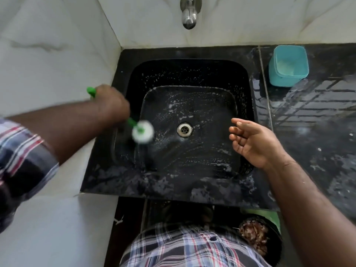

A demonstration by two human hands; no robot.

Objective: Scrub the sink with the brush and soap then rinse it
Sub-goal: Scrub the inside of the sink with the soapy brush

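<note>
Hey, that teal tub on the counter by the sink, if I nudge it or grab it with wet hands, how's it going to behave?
The teal tub looks like thin plastic, holding only a little pale stuff, so it is probably light. The dark counter around it looks wet and glossy, so a nudge would likely slide it rather than tip it. Its smooth walls may slip in a soapy grip.

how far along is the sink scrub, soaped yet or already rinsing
Soap looks applied: white suds streak the sink floor around the drain. Scrubbing is in hand: the left hand grips the green brush, its white head low at the basin's left side. The right hand hovers open. Rinsing is left: no water shows at the tap.
</note>
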